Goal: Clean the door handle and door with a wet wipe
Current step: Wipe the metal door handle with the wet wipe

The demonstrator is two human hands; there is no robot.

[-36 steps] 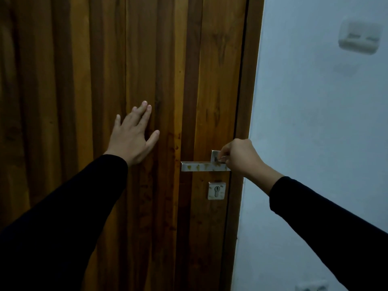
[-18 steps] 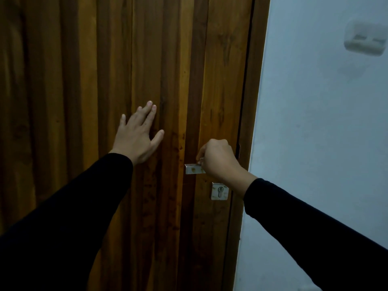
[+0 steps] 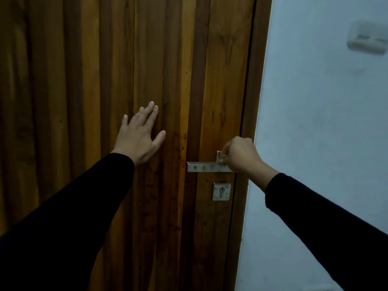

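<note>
Starting from the left, it's pretty much all door (image 3: 69,85), dark brown wood with vertical boards and grooves, dimly lit. A black sleeve (image 3: 63,223) comes up from the bottom left corner, and the left hand (image 3: 139,136) lies flat on the wood with fingers straight and a bit spread, thumb out to the side, holding nothing. It sits well to the left of the hardware and a little higher.

Next over is the door handle (image 3: 206,166), a flat silver lever lying horizontal, with yellowish spots all along its face. The right hand (image 3: 241,155) is curled up at the lever's right end, by the square plate the lever comes out of. A tiny pale bit shows at the fingertips, but honestly I can't tell whether that's the wet wipe or what exactly the hand is pinching. Just below the lever sits 1 small square keyhole plate (image 3: 222,191), also spotted.

Right of that runs the door frame (image 3: 255,80), then a pale bluish wall (image 3: 315,143) with a blurry light switch (image 3: 366,39) up near the top right.
</note>
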